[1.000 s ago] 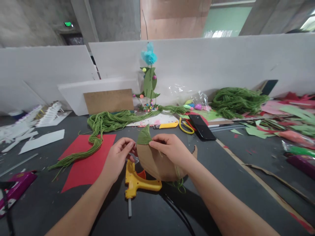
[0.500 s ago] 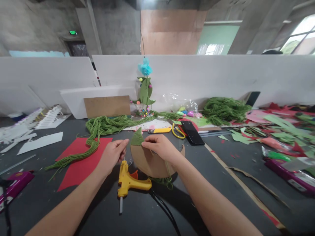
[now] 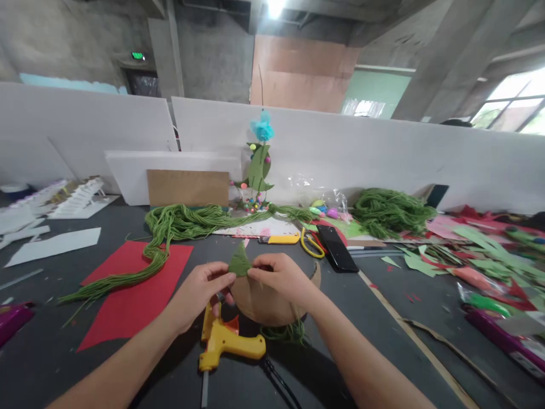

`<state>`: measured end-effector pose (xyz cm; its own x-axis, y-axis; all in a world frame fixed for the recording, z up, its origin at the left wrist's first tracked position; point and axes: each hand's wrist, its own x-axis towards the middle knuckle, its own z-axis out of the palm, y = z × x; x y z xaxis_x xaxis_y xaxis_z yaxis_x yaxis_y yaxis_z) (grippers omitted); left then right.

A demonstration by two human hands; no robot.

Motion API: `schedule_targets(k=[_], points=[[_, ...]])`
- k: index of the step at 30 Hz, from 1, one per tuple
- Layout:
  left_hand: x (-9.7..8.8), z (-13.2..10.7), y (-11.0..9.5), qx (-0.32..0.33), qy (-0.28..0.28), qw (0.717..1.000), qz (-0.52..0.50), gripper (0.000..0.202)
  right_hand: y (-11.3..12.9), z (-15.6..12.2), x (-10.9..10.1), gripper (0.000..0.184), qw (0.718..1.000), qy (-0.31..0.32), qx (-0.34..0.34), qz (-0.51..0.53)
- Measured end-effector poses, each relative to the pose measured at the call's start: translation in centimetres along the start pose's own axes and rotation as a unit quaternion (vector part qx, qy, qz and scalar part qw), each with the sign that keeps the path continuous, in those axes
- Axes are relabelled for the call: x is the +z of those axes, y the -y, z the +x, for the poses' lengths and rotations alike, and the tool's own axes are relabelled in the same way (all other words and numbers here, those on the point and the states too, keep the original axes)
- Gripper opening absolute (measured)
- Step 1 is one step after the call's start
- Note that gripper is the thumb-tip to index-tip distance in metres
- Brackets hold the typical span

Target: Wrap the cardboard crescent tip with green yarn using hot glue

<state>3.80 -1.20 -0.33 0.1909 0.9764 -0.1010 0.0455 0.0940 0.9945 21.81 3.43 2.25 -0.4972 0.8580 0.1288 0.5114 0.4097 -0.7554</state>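
Observation:
A brown cardboard crescent stands upright above the dark floor mat, its pointed tip wrapped in green yarn. My right hand is closed on the crescent's upper edge just right of the wrapped tip. My left hand pinches at the left side of that tip, fingers pressed together on the yarn. Loose green yarn strands trail below the crescent. A yellow glue gun lies under my hands with its black cord running toward me.
A red paper sheet and a long green yarn bundle lie to the left. Behind are a yellow utility knife, yellow scissors, a black phone, a decorated green crescent model, another yarn heap and paper scraps at right.
The view has tilted up slightly. My left hand moved in and now pinches the yarn-wrapped tip; my right hand keeps its grip on the crescent, which sits lower in view.

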Motion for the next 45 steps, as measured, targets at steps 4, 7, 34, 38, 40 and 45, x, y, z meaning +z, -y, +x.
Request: schedule_targets(k=[4,7,34,38,40,45], points=[[-0.4,-0.1,0.7,-0.033,-0.007,0.999,0.010,0.025,0.0,-0.1,1.1,0.011,1.000,-0.024,0.013,-0.014],[-1.2,0.3,0.6,-0.001,-0.085,0.996,-0.008,0.024,0.0,-0.6,1.1,0.026,0.999,-0.047,0.020,-0.001],[-5.5,3.2,1.9,0.057,-0.216,0.972,-0.070,0.026,2.3,-3.1,1.9,0.036,0.961,0.272,-0.047,0.020],[-5.0,3.3,2.2,0.038,-0.205,0.976,-0.068,0.025,0.7,-3.6,1.1,0.026,0.982,0.158,0.010,0.105],[-4.2,3.1,2.3,0.027,-0.194,0.978,-0.067,0.025,-0.2,-3.8,1.3,0.018,0.989,0.091,0.007,0.117],[-2.1,2.0,2.2,0.009,-0.149,0.986,-0.079,0.026,-0.7,-3.5,1.8,0.016,0.998,-0.030,-0.005,0.057]])
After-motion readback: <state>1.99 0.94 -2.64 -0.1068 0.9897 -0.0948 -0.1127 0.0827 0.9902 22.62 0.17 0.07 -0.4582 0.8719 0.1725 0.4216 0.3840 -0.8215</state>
